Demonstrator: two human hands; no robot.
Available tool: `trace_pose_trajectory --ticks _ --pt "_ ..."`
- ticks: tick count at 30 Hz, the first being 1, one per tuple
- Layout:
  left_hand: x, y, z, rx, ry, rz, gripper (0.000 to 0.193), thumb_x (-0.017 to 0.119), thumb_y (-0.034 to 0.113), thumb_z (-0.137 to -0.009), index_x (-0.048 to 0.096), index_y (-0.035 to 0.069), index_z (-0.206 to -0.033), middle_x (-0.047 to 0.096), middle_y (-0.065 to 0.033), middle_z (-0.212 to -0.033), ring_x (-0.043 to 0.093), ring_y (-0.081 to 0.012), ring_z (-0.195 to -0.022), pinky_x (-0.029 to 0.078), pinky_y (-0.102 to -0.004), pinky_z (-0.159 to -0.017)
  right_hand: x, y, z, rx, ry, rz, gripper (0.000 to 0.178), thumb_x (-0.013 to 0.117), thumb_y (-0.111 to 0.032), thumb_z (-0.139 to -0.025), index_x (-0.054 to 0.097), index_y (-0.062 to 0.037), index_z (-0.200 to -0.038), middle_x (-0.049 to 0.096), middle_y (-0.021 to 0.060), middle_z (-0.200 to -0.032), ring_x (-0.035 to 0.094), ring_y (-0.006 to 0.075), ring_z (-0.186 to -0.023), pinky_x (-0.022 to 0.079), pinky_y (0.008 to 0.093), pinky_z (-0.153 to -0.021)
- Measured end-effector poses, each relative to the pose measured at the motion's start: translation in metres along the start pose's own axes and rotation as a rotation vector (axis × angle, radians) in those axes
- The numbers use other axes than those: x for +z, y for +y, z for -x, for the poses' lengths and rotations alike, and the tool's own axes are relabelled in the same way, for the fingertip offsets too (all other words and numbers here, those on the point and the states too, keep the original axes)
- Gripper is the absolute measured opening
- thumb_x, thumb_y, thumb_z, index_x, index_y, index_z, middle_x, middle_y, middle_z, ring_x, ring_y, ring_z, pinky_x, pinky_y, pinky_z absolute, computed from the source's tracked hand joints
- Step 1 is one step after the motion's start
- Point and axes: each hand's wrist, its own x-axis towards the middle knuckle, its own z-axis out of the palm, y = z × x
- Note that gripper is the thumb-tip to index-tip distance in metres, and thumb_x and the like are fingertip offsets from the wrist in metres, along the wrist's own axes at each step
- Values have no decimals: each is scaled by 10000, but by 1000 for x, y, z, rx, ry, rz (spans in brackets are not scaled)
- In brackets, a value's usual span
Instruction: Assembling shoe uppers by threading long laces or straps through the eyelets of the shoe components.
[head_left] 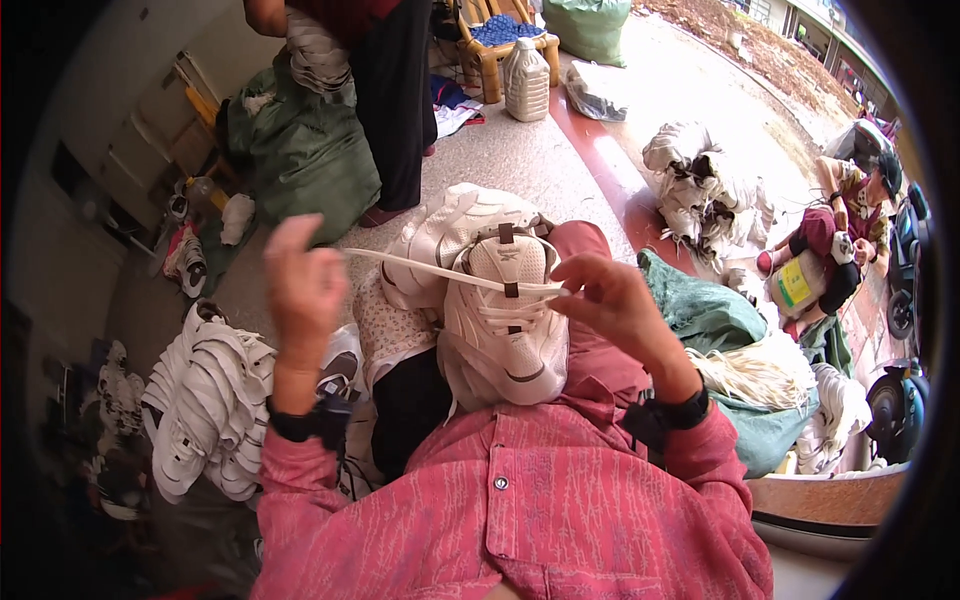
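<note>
A white sneaker upper (512, 345) rests on my lap, toe toward me, with a dark loop on its tongue. Across it runs a flat white shoelace (430, 269), pulled nearly straight between my hands. My left hand (303, 295), slightly blurred, pinches the lace's left end, raised to the left of the upper. My right hand (615, 300) pinches the lace between thumb and fingers at the upper's right side. Another white upper (410, 250) lies just behind, on my knees. Some lower eyelets appear laced; my fingers partly hide the lace ends.
Stacked white uppers (210, 410) stand at my left. At my right, a bundle of laces (760, 375) lies on a green sack (700, 310). A heap of uppers (705, 185) sits farther off. One person (390, 100) stands ahead by a green bag (300, 150); another (845, 220) sits far right.
</note>
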Motion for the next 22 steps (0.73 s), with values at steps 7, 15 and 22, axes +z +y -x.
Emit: trace_pose_trajectory --ticks 7,15,22 --pt "-56 -139 111 -434 -5 -472 63 645 38 -777 585 22 -790 605 -150 -1100 549 -338 -1063 428 -432 -915 -24 32 14 86 120 -11 150 645 -84 -901 629 3 -1022 628 3 -742 544 43 -564 434 195 -497" --pt "6 -24 97 -588 -350 604 136 696 24 -781 615 17 -891 622 -73 -974 602 -161 -911 488 -276 -790 22 64 25 281 90 -387 166 650 -189 -915 620 -28 -942 639 -5 -787 565 65 -577 427 194 -489" --pt "27 91 34 -419 -416 886 303 799 179 -746 612 31 -932 593 -53 -836 599 -160 -737 484 -260 -694 41 33 -3 -220 155 450 71 556 -137 -952 610 -112 -991 662 31 -924 653 215 -671 525 336 -601"
